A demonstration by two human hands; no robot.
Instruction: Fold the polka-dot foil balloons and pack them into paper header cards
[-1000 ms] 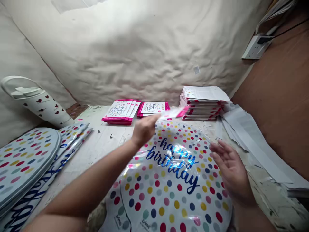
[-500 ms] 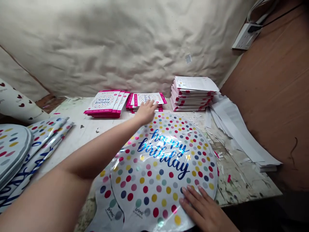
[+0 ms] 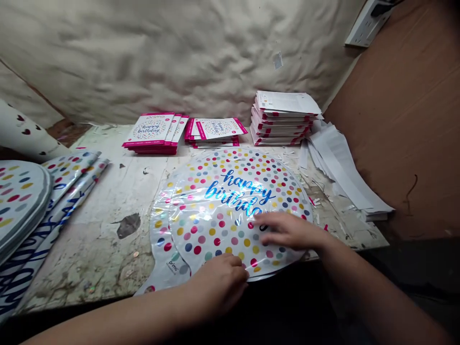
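Along the whole back there's a crumpled beige covering [image 3: 172,62], with a big brown panel [image 3: 406,143] leaning in on the right side. Next biggest is the counter [image 3: 86,191], whitish, pretty scuffed and patchy. Smack in the middle of it, at the near edge, lie the flat polka-dot balloons [image 3: 212,227], overlapping, the top one with shiny blue "happy birthday" lettering. Over on the left you've got a stack of round dotted sheets [image 3: 17,191] resting on some folded dotted foil [image 3: 72,187], plus a white heart-print container [image 3: 28,134] behind, partly cut off. White paper strips [image 3: 348,172] slump along the right, next to a tall stack of white-and-pink packets [image 3: 282,120]. Two lower packet piles sit to its left: a fanned one [image 3: 149,132] and a smaller one [image 3: 219,128]. Now the hands: the left hand [image 3: 223,282] is at the near edge of the balloons, fingers curled; can't tell if they're pinching anything. The right hand [image 3: 287,231] is over the end of "birthday", fingers loosely spread, a bit blurry, so contact's unclear. Smaller still: a wall socket [image 3: 366,26] top right and a tiny grey sticker [image 3: 278,61] on the covering.
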